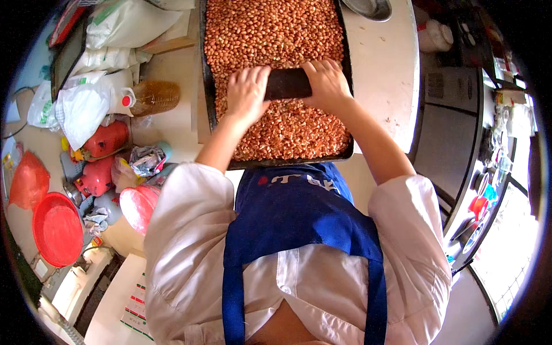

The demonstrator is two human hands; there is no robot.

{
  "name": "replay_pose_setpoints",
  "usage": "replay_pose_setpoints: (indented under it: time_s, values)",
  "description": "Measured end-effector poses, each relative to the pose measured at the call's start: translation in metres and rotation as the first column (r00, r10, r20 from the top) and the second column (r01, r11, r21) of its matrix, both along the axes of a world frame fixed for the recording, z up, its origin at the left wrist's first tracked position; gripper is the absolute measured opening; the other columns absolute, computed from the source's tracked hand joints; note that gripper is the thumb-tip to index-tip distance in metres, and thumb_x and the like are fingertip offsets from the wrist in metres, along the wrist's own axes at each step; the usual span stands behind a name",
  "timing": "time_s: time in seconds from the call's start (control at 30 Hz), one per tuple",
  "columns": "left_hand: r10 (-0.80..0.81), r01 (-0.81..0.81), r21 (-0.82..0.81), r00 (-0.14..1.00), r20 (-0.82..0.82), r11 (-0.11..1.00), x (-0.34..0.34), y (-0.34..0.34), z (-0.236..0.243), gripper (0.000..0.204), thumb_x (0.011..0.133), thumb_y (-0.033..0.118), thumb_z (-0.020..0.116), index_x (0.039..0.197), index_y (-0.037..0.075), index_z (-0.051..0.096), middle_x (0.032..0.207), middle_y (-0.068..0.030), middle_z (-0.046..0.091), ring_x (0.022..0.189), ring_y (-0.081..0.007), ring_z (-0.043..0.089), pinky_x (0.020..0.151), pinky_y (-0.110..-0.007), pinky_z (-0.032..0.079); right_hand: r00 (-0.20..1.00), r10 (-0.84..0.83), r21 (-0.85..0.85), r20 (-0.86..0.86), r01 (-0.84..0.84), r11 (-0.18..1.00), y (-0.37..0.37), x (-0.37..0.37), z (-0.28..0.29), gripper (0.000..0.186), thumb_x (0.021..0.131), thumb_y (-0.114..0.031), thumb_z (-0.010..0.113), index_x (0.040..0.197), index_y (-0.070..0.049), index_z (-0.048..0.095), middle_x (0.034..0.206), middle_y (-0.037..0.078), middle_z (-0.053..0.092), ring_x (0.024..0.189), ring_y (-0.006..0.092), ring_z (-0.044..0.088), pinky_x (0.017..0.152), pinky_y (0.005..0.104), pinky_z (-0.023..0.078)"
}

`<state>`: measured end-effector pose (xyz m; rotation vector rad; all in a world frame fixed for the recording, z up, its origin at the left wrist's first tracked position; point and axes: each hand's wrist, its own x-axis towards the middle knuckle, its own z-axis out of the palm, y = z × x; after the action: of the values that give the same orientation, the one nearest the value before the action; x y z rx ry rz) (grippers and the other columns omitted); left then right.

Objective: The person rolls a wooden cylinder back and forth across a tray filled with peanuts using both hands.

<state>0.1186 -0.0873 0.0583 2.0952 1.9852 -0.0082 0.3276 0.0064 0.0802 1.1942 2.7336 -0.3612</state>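
Observation:
A black tray stretches away in front of me, filled with peanuts. Whole red-skinned peanuts cover its far part, while broken peanut pieces fill the near end. Across the tray lies a short, thick, dark rolling pin, resting on the peanuts where whole and broken ones meet. My left hand is closed over its left end, fingers pointing away from me. Its right end is under my right hand, also closed over it. The ends of the pin are hidden beneath my palms.
A metal bowl stands on the pale table right of the tray. To the left are a plastic jug of brown contents, white sacks, red bags and a red basin. Dark cabinets stand at right.

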Motion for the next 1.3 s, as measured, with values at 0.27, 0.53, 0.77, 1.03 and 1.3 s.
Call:
replay_pose_setpoints:
  time_s: [0.27,0.53,0.77,1.03,1.3]
  values:
    - [-0.081,0.093,0.058,0.981,-0.178,0.994,0.042,0.019,-0.035,0.074,0.107,0.055,0.031,0.164,0.009,0.018,0.172,-0.0076,0.014,0.159,-0.0261,0.01,0.129,-0.049,0.006,0.967,-0.003,0.267,-0.255,0.074,0.961,0.01,0.036,-0.06,0.059,0.099,-0.058,0.052,0.13,-0.007,0.058,0.129,0.018,0.062,0.124,0.0336,0.057,0.107,0.0525,0.04]
    - [0.09,-0.033,0.304,0.981,-0.174,0.952,0.004,0.108,-0.036,0.1,0.096,0.08,0.025,0.162,0.004,0.026,0.17,-0.0136,0.022,0.158,-0.033,0.012,0.127,-0.056,0.008,0.934,-0.179,0.328,-0.31,0.282,0.902,0.116,-0.006,-0.059,0.055,0.097,-0.055,0.061,0.122,-0.006,0.06,0.126,0.018,0.061,0.119,0.0342,0.057,0.102,0.0469,0.047]
    - [-0.185,0.159,0.213,0.977,0.106,0.964,0.051,-0.06,-0.047,0.079,0.105,0.055,0.041,0.163,0.004,0.022,0.171,-0.011,0.021,0.158,-0.0276,0.017,0.127,-0.047,0.013,0.921,0.012,0.36,-0.389,0.14,0.923,-0.058,0.075,-0.081,0.058,0.091,-0.05,0.064,0.13,-0.008,0.06,0.131,0.017,0.06,0.122,0.0346,0.057,0.111,0.0523,0.037]
    - [0.077,-0.114,0.518,0.993,0.092,0.848,-0.005,0.133,-0.041,0.099,0.099,0.077,0.021,0.163,0.001,0.019,0.171,-0.0157,0.016,0.159,-0.0287,0.01,0.128,-0.051,0.01,0.928,-0.142,0.306,-0.345,0.254,0.918,0.14,-0.011,-0.058,0.068,0.097,-0.067,0.051,0.116,-0.002,0.061,0.12,0.019,0.062,0.116,0.0366,0.056,0.1,0.0499,0.045]
    - [-0.143,0.138,0.207,0.99,0.009,0.969,0.055,-0.004,-0.038,0.092,0.101,0.071,0.028,0.159,-0.001,0.031,0.168,-0.017,0.027,0.157,-0.0312,0.022,0.123,-0.053,0.025,0.94,-0.003,0.277,-0.342,0.104,0.955,0.013,0.052,-0.057,0.057,0.093,-0.055,0.059,0.122,-0.006,0.063,0.124,0.016,0.061,0.116,0.0351,0.056,0.101,0.0523,0.043]
